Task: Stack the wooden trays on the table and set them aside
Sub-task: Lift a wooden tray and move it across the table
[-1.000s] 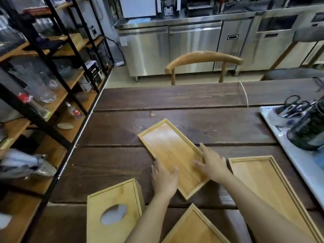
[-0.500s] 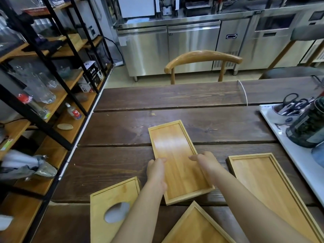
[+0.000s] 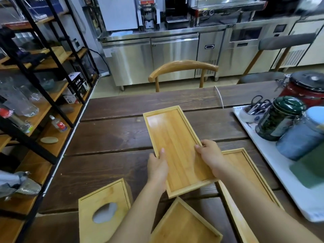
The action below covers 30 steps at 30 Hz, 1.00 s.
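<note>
A small rectangular wooden tray (image 3: 172, 137) is held above the dark wooden table (image 3: 114, 137), its near end lifted. My left hand (image 3: 157, 168) grips its left long edge, thumb on the rim. My right hand (image 3: 211, 157) grips the right long edge. A larger wooden tray (image 3: 245, 174) lies on the table to the right, partly under my right arm. A third wooden tray (image 3: 182, 225) lies at the near edge, below the held one.
A wooden tissue box (image 3: 103, 213) stands at the near left. A white tray (image 3: 284, 172) on the right carries jars, a green tin (image 3: 278, 118) and a cup of scissors (image 3: 254, 109). A chair (image 3: 182, 69) stands across the table. Shelves (image 3: 35, 102) line the left.
Both hands have closed on the small tray's long edges and lifted it off the table. It has turned from diagonal to nearly lengthwise and come toward me.
</note>
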{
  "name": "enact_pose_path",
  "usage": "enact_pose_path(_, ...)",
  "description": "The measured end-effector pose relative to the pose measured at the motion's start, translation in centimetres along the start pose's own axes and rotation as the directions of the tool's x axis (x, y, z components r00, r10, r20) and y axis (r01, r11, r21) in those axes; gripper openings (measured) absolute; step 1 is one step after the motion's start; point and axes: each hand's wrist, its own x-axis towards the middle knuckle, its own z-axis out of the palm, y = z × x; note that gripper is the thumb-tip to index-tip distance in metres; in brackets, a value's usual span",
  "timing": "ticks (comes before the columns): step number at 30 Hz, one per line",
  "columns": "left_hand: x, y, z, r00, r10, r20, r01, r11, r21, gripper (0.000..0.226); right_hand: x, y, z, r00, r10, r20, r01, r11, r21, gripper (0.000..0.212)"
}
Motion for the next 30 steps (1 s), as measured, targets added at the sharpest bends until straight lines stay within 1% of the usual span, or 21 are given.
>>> enact_pose_path(2,-1.6,-0.2,1.4,0.996,0.093,0.007,-0.093,0.994,0.051,0.037,-1.1,0.7,-2.1,0.999,-0.030,-0.028,0.030,0.999,0.016,0.024)
enact_pose_path(4,-3.3,-0.6,2.9,0.988,0.151,0.024,-0.153,0.986,0.073,0.036,-2.1,1.5,-4.0,0.997,-0.055,-0.063,0.056,0.998,0.013,0.023)
enact_pose_path(6,-5.0,-1.1,4.3,0.983,0.174,0.053,-0.178,0.980,0.088,0.035,-3.2,2.6,-5.9,0.993,-0.061,-0.096,0.059,0.998,-0.032,0.021)
enact_pose_path(8,-6.8,-2.0,5.9,0.980,0.173,0.095,-0.184,0.976,0.120,0.037,-4.3,4.1,-7.9,0.986,-0.066,-0.156,0.050,0.994,-0.100,0.027)
enact_pose_path(10,-8.2,-2.9,7.3,0.979,0.162,0.123,-0.180,0.972,0.152,0.040,-5.5,5.7,-9.6,0.972,-0.055,-0.230,0.025,0.991,-0.131,0.034)
enact_pose_path(12,-9.4,-4.1,8.6,0.974,0.153,0.167,-0.176,0.975,0.137,0.040,-6.7,7.4,-10.8,0.956,-0.028,-0.292,-0.020,0.987,-0.161,0.040)
enact_pose_path(16,-10.9,-6.8,10.6,0.970,0.099,0.224,-0.132,0.982,0.135,0.034,-8.4,10.7,-12.2,0.933,0.005,-0.361,-0.085,0.975,-0.207,0.041)
enact_pose_path(19,-11.2,-9.0,11.8,0.970,0.049,0.237,-0.088,0.984,0.157,0.035,-9.0,12.7,-12.9,0.929,0.015,-0.371,-0.108,0.967,-0.232,0.037)
enact_pose_path(22,-11.5,-10.5,12.4,0.976,0.007,0.216,-0.051,0.978,0.203,0.044,-9.2,14.2,-12.9,0.933,0.027,-0.358,-0.123,0.961,-0.246,0.038)
enact_pose_path(26,-12.1,-11.5,12.6,0.980,-0.012,0.200,-0.035,0.973,0.229,0.053,-9.4,15.7,-12.8,0.937,0.042,-0.347,-0.141,0.954,-0.265,0.034)
enact_pose_path(30,-12.4,-12.4,12.9,0.980,-0.050,0.191,0.012,0.981,0.194,0.055,-9.6,16.8,-12.8,0.936,0.040,-0.349,-0.138,0.955,-0.263,0.034)
